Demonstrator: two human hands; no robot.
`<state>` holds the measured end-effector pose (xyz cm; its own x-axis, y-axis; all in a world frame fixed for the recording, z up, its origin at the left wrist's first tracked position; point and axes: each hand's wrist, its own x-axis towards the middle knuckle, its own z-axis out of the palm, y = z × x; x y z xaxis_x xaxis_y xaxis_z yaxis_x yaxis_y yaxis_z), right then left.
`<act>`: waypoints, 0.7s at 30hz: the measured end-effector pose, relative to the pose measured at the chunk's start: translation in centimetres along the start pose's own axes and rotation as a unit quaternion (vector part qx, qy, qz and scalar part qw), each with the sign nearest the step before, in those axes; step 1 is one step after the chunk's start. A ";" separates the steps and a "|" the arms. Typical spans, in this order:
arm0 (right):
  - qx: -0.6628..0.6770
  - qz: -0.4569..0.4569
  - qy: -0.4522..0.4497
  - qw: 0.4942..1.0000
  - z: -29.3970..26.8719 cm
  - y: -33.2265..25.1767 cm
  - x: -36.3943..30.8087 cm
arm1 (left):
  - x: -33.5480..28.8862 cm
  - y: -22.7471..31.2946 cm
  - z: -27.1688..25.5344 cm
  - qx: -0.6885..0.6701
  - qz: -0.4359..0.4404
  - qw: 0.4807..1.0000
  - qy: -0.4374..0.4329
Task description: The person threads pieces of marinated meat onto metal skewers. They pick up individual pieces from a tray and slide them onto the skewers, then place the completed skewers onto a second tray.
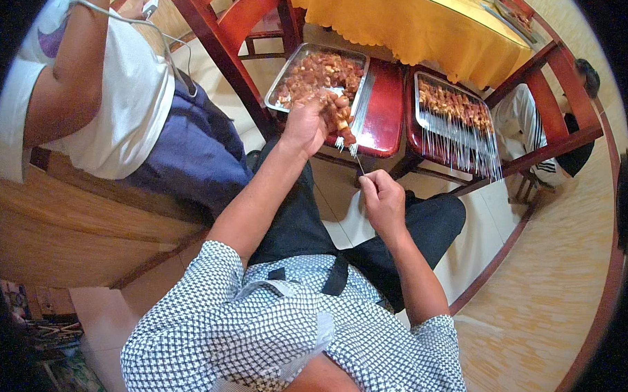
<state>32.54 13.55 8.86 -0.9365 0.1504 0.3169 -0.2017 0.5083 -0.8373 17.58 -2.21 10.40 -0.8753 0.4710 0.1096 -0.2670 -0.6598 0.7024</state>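
Note:
A thin metal skewer (359, 163) runs between my two hands, with chunks of reddish marinated meat (343, 121) on its upper end. My left hand (307, 124) is closed around the meat at that end. Lower and to the right, my right hand (384, 202) pinches the bare end of the skewer between thumb and fingers. Just beyond my left hand, a metal tray (274, 91) heaped with loose meat pieces rests on a red chair seat. Bare skewers (360, 108) lie along the right side of that tray.
Right of it, a second tray (418, 117) of loaded skewers sits on another red chair (412, 150), their bare ends overhanging. A table with a yellow cloth (375, 22) stands behind. One person (110, 99) stands at left with a cable; another (534, 121) sits at right.

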 end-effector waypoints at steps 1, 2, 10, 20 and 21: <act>-0.011 -0.011 0.000 1.000 -0.2 0.2 -0.1 | 0.1 0.1 -0.2 -0.008 -0.015 1.000 -0.014; -0.022 -0.025 0.003 0.999 -0.5 0.3 0.0 | 0.2 0.0 0.2 -0.042 -0.013 0.999 -0.009; -0.027 -0.058 -0.023 0.998 -1.4 0.1 0.6 | 0.1 -1.4 0.0 0.072 -0.009 0.997 0.009; 0.006 -0.033 0.003 0.999 -0.9 1.1 0.8 | -1.3 -0.5 1.3 0.132 -0.103 0.986 -0.018; 0.018 -0.053 0.005 0.998 -0.4 1.2 1.7 | -0.8 0.5 0.8 0.192 -0.094 0.977 -0.027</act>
<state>30.86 14.74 8.53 -0.9064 0.1060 0.4089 -0.3101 0.4904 -0.8145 18.52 -2.45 11.22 -0.8007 0.5989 -0.0167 -0.2404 -0.2956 0.9245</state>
